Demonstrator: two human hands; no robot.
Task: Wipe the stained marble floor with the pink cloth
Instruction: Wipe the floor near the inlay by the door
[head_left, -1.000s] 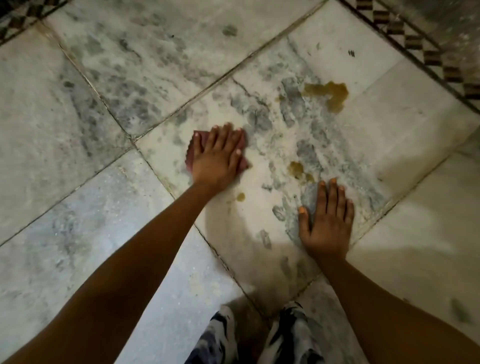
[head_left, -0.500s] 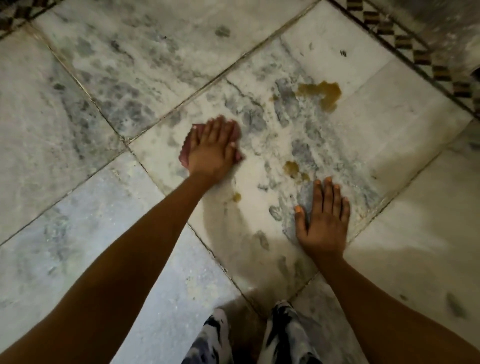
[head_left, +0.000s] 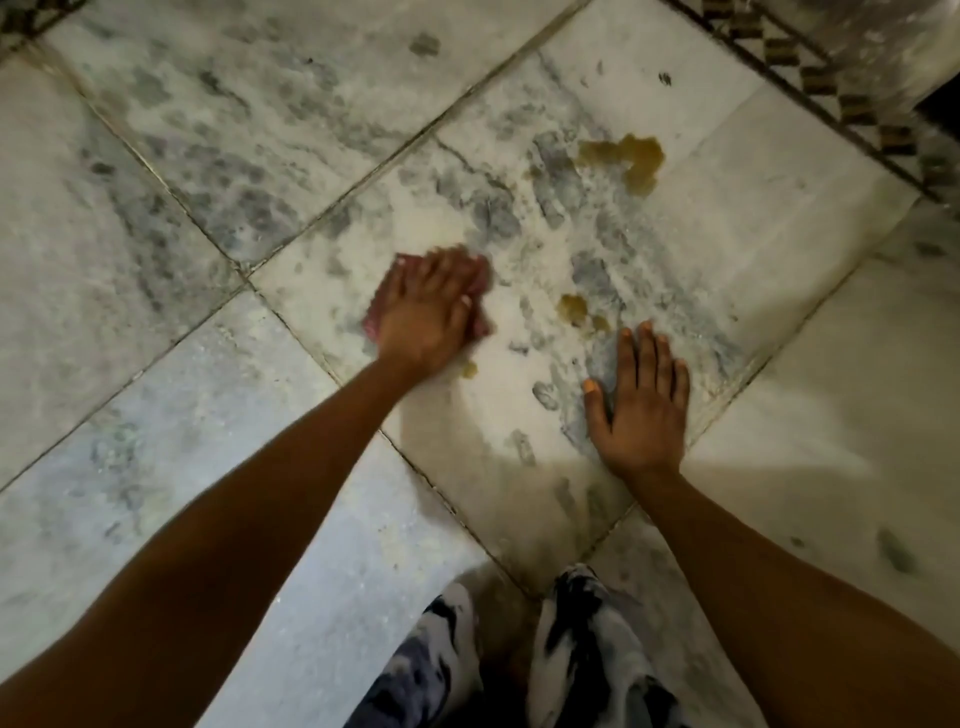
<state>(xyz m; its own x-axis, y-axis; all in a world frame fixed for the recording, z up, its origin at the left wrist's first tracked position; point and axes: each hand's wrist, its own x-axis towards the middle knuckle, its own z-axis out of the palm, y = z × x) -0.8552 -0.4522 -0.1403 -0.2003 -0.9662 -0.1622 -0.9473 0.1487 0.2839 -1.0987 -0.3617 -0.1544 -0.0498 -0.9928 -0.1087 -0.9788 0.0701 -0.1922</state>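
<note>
My left hand (head_left: 428, 309) presses the pink cloth (head_left: 375, 318) flat on the marble floor (head_left: 727, 249); only the cloth's edges show around the blurred fingers. My right hand (head_left: 641, 408) lies flat on the same tile, fingers apart, holding nothing. A large yellow-brown stain (head_left: 631, 158) sits beyond both hands. A smaller stain (head_left: 574, 309) lies just above my right fingertips. A tiny spot (head_left: 469, 369) is beside my left wrist.
Dark grout lines (head_left: 332, 213) cross the grey-veined tiles. A dark patterned border (head_left: 831, 93) runs along the upper right. My knees in black-and-white patterned trousers (head_left: 582, 649) rest at the bottom edge.
My left hand with the cloth has shifted slightly and is now motion-blurred on the tile. My right hand stays planted in the same spot.
</note>
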